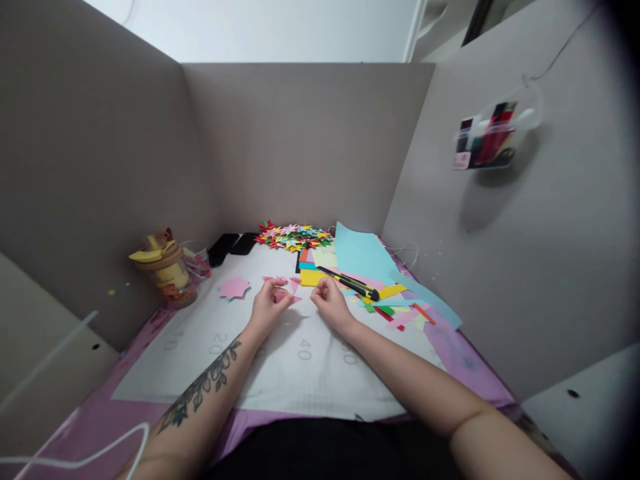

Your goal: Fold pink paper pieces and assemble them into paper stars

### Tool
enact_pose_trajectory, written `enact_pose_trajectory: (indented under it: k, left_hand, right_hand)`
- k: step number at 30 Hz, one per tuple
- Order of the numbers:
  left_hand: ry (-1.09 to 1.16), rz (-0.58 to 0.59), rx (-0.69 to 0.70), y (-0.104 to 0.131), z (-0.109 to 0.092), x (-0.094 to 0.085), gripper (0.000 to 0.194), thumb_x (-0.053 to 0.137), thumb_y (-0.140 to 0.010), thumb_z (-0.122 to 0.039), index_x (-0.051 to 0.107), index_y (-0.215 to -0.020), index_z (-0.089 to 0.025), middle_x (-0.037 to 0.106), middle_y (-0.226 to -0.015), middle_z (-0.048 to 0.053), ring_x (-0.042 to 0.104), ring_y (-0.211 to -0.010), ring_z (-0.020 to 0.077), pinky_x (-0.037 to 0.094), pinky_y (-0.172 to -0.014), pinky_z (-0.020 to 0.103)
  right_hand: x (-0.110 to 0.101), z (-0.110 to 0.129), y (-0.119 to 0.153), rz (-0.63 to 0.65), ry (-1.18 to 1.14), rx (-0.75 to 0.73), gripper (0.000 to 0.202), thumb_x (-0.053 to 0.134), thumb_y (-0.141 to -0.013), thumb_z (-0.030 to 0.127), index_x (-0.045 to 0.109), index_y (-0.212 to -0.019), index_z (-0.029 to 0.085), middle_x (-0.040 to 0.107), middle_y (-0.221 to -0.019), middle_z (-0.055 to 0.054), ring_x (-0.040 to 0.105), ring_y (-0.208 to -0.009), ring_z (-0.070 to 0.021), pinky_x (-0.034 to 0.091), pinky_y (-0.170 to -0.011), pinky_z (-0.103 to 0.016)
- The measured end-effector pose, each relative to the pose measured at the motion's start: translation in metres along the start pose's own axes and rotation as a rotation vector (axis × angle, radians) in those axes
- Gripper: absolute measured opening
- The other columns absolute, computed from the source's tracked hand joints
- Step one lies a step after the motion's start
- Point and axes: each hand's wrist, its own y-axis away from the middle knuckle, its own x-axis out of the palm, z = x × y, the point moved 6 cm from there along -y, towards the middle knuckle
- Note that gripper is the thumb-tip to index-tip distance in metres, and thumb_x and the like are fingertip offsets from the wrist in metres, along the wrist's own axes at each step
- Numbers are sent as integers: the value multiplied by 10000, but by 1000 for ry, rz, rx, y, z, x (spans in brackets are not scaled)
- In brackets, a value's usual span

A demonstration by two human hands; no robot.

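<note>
While left fingers (pixel 270 285) pinch pink paper (pixel 282 294), with right fingers (pixel 320 289) pressed together, the white sheet (pixel 285 383) reads 10, 20, 40.

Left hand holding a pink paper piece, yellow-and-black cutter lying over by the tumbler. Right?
Cutter's place is wrong: the head view shows the cutter lying next to the right hand. The left hand does hold a pink paper piece.

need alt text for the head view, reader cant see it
A person's left hand pinches pink paper, the right hand curled close beside it, over a white sheet. A utility knife and paper scraps lie at right, with colourful paper stars piled behind.
</note>
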Motion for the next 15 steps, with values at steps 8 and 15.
enact_pose_trajectory:
  k: [8, 15]
  left_hand:
    - [-58, 183, 33, 6, 1, 15, 305, 592, -702, -221, 466, -977, -183, 606, -686, -35, 531, -573, 99, 380, -556, 204]
    - [-48, 171, 45, 4, 3, 14, 351, 607, -719, -226, 462, -1035, -180, 482, -579, -78, 465, -521, 85, 331, -518, 194]
  right_hand:
    - [20, 11, 8, 185, 109, -34, 149, 523, -730, 211, 468, -869, 209, 507, -710, 38, 475, -613, -118, 376, -585, -242]
    - [28, 4, 10, 247, 59, 32, 192, 524, -699, 192, 480, -885, 199, 508, -690, 45, 485, -606, -106, 388, -583, -235]
